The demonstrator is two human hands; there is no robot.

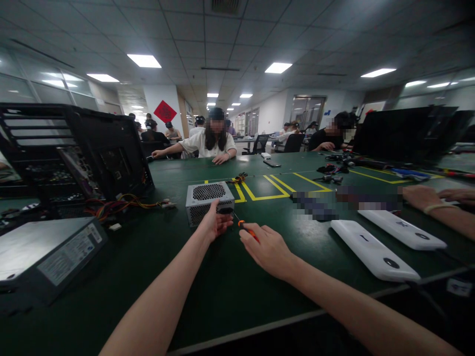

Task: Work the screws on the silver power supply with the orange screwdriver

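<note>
A grey metal computer power supply unit (199, 197) with a perforated top stands on the green table ahead of me. My left hand (215, 225) is against its near corner, thumb up at the top edge and fingers along the side with the dark socket. They partly cover that side. In my right hand (269, 247) is a screwdriver (252, 232) with an orange and black handle. Its thin shaft points up and left toward the unit's right side, close to my left fingertips. Whether the tip touches a screw is too small to tell.
An open black computer case (122, 153) with loose cables (118, 205) and a second power supply (70, 257) are at left. Two white power banks (371, 247) lie at right, near another person's hand (426, 198). Yellow tape (267, 198) marks the table; people sit opposite.
</note>
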